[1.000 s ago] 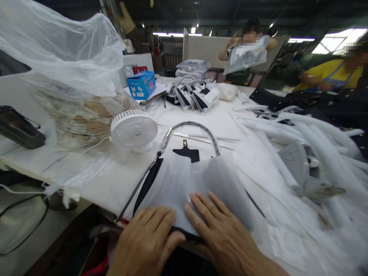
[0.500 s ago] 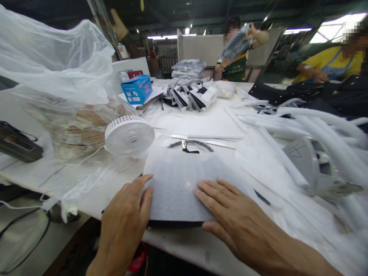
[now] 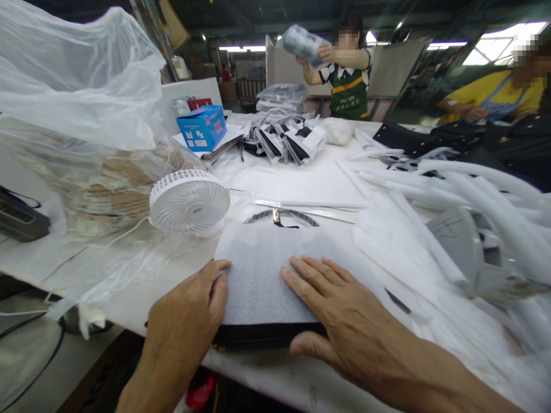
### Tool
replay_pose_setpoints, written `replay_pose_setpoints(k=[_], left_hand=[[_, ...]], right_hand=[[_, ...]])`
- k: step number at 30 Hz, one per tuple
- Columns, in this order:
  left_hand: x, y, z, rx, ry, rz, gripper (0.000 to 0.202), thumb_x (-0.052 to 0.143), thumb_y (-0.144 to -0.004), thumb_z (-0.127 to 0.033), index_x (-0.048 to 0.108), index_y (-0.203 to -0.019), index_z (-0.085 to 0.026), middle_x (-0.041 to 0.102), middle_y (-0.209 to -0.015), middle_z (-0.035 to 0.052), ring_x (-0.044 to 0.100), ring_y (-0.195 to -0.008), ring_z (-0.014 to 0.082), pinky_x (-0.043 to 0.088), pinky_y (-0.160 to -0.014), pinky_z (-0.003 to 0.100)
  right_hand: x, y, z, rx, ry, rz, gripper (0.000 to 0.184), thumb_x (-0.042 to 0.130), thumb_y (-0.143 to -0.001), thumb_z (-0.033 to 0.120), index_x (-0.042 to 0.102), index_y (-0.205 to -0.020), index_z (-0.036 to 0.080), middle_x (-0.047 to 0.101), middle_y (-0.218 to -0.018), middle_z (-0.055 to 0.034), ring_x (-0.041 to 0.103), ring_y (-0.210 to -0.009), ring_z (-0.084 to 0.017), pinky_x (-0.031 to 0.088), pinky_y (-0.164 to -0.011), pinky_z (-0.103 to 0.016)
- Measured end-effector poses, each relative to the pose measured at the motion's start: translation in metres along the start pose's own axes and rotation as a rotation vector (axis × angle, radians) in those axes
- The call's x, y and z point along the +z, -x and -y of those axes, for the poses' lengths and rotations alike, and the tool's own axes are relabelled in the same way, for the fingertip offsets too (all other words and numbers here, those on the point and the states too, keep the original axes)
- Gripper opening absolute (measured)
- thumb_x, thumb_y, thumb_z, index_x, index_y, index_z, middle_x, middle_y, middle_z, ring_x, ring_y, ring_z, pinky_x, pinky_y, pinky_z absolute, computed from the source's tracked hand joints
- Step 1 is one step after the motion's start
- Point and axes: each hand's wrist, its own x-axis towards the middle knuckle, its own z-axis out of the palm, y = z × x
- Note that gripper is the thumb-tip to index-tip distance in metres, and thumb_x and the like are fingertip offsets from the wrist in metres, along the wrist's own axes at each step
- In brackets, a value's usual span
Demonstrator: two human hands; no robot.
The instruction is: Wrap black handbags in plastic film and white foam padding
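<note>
A black bag (image 3: 267, 335) lies at the front of the table, its near edge showing as a dark band under a thin white sheet (image 3: 258, 298). Past the sheet's far side show a curved dark handle (image 3: 303, 217) and a small gold-coloured tag (image 3: 276, 216). My left hand (image 3: 185, 312) grips the left edge of the bag and sheet, thumb on top and the other fingers partly hidden. With fingers stretched out, my right hand (image 3: 336, 312) lies flat on the sheet's right part, its thumb by the near edge.
A white fan (image 3: 191, 203) stands left, before a large clear plastic bag (image 3: 129, 178). Behind it is a blue box (image 3: 201, 129). Wrapped items (image 3: 284, 140) lie at the back; white foam tubes (image 3: 434, 189) and a tape dispenser (image 3: 465, 241) are right. Two people work beyond the table.
My right hand has slid slightly left and away from me across the sheet. More of the bag's black near edge shows. The person at the back has swung a wrapped bundle to the left.
</note>
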Motion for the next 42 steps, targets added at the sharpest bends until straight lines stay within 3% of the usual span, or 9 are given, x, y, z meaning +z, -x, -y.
replay_pose_setpoints(k=[8,12,17,20,23,26,29,31,42], left_hand=[[-0.001,0.002,0.001,0.072,-0.127,-0.001,0.034,0.036,-0.094,-0.023,0.069,-0.103,-0.021,0.073,-0.076,0.0058,0.068,-0.061,0.0246,0.047,-0.052,0.033],[-0.004,0.0,-0.002,0.181,-0.128,-0.016,0.035,0.034,-0.093,-0.018,0.069,-0.092,-0.019,0.072,-0.083,0.0097,0.068,-0.078,0.0295,0.052,-0.07,0.043],[-0.008,-0.005,-0.005,0.244,-0.115,-0.069,0.024,0.045,-0.092,-0.02,0.067,-0.083,-0.016,0.065,-0.12,0.0192,0.059,-0.115,0.0387,0.05,-0.088,0.056],[-0.008,-0.006,-0.007,0.308,-0.139,-0.106,0.021,0.048,-0.091,-0.02,0.067,-0.084,-0.014,0.061,-0.129,0.02,0.054,-0.123,0.0399,0.046,-0.095,0.059],[-0.007,-0.007,-0.018,0.471,-0.06,-0.087,0.026,0.045,-0.092,-0.017,0.067,-0.105,-0.016,0.058,-0.136,0.0153,0.052,-0.128,0.0335,0.044,-0.102,0.053],[-0.004,-0.004,-0.036,0.591,0.085,0.027,0.033,0.047,-0.095,-0.027,0.059,-0.125,-0.017,0.058,-0.138,0.0109,0.052,-0.129,0.027,0.044,-0.106,0.047],[0.003,0.005,-0.047,0.601,0.171,0.129,0.054,0.059,-0.089,-0.047,0.053,-0.132,-0.015,0.06,-0.136,0.0114,0.056,-0.125,0.0269,0.045,-0.106,0.045],[0.008,0.013,-0.048,0.571,0.197,0.153,0.065,0.067,-0.083,-0.05,0.049,-0.135,-0.015,0.06,-0.135,0.0122,0.059,-0.121,0.0263,0.049,-0.102,0.042],[0.011,0.037,-0.041,0.652,0.198,-0.021,0.046,0.053,-0.093,-0.043,0.054,-0.125,-0.009,0.069,-0.122,0.0116,0.067,-0.108,0.0219,0.054,-0.095,0.032]], right_hand=[[0.001,-0.007,0.004,-0.006,-0.05,0.149,0.09,0.076,-0.076,0.05,0.038,-0.148,0.013,0.041,-0.15,-0.0175,0.041,-0.136,-0.036,0.031,-0.114,-0.056],[0.004,-0.007,0.001,0.003,-0.076,0.189,0.1,0.081,-0.069,0.052,0.036,-0.148,0.009,0.045,-0.147,-0.021,0.045,-0.133,-0.035,0.033,-0.113,-0.055],[0.009,-0.007,-0.003,0.008,-0.099,0.164,0.104,0.081,-0.066,0.056,0.036,-0.148,0.01,0.046,-0.146,-0.0214,0.045,-0.133,-0.034,0.032,-0.114,-0.053],[0.014,-0.006,-0.003,0.009,-0.083,0.152,0.105,0.081,-0.065,0.055,0.036,-0.148,0.009,0.046,-0.146,-0.0215,0.045,-0.132,-0.034,0.033,-0.113,-0.053],[0.019,-0.003,-0.003,0.004,-0.079,0.115,0.102,0.08,-0.067,0.054,0.037,-0.147,0.01,0.048,-0.144,-0.0213,0.046,-0.131,-0.034,0.032,-0.113,-0.054],[0.023,0.0,-0.004,-0.015,-0.079,0.109,0.097,0.078,-0.069,0.054,0.039,-0.146,0.009,0.048,-0.144,-0.0207,0.046,-0.131,-0.034,0.03,-0.114,-0.053],[0.024,0.001,-0.004,-0.015,-0.088,0.088,0.089,0.074,-0.073,0.053,0.042,-0.144,0.009,0.048,-0.144,-0.0185,0.046,-0.131,-0.032,0.029,-0.115,-0.051],[0.026,0.002,-0.003,-0.006,-0.096,0.071,0.083,0.072,-0.075,0.053,0.046,-0.141,0.009,0.052,-0.141,-0.0179,0.048,-0.13,-0.031,0.03,-0.115,-0.05],[0.041,0.019,0.007,-0.013,-0.047,0.116,0.092,0.069,-0.078,0.056,0.035,-0.149,0.008,0.04,-0.15,-0.0202,0.04,-0.137,-0.035,0.025,-0.117,-0.055]])
